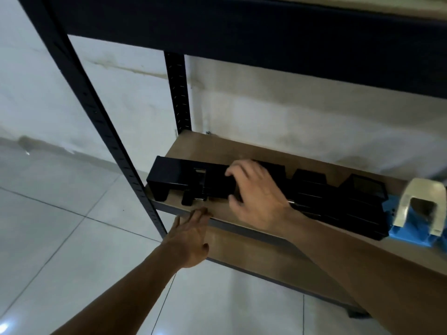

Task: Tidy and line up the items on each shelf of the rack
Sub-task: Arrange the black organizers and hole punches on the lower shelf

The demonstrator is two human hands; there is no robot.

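The right hand [256, 192] grips a black box [216, 186], second from the left in the row on the wooden shelf [217, 146], while the left hand [191, 235], fingers straight, touches the shelf's front edge.

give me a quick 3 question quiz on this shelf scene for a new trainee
1. True or false: the right hand grips a black boxy plastic item on the brown wooden shelf board.
2. Multiple choice: what is the left hand doing? A) pinching a black item. B) reaching with straight fingers to the shelf's front edge. C) hanging well below the rack.
3. Fill in: at the right end of the row stands a blue-based device whose curved top is ____ coloured.

Key: 1 true; 2 B; 3 cream.
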